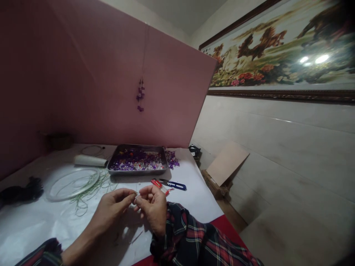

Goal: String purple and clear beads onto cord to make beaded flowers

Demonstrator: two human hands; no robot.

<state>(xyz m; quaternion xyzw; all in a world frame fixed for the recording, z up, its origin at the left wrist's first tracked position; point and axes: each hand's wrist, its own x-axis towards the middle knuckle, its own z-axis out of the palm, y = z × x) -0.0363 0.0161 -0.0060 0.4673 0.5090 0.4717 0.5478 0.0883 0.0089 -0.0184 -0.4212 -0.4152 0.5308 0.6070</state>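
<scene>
Above the white tabletop my left hand (pixel 113 204) is closed, thumb and forefinger pinched together. My right hand (pixel 154 207) meets it fingertip to fingertip, also in a pinch. Between the fingertips shows a small pale, bead-like piece (pixel 137 197), too small to make out fully. Just beyond the fingers, a tiny pale bead (pixel 139 183) appears over the table. Close behind my right hand lie a red-handled tool (pixel 156 183), partly hidden by the fingers, and blue thread snips (pixel 177 185). Farther back stands a metal tray (pixel 138 172) of purple, clear and a few red beads.
Purple beads (pixel 173 159) lie right of the tray. To the left are a white cone (pixel 90 160), a coil of clear line (pixel 52 197), tangled green thread (pixel 91 186) and a dark bundle (pixel 23 191). A purple beaded strand (pixel 140 95) hangs on the pink panel (pixel 111 74).
</scene>
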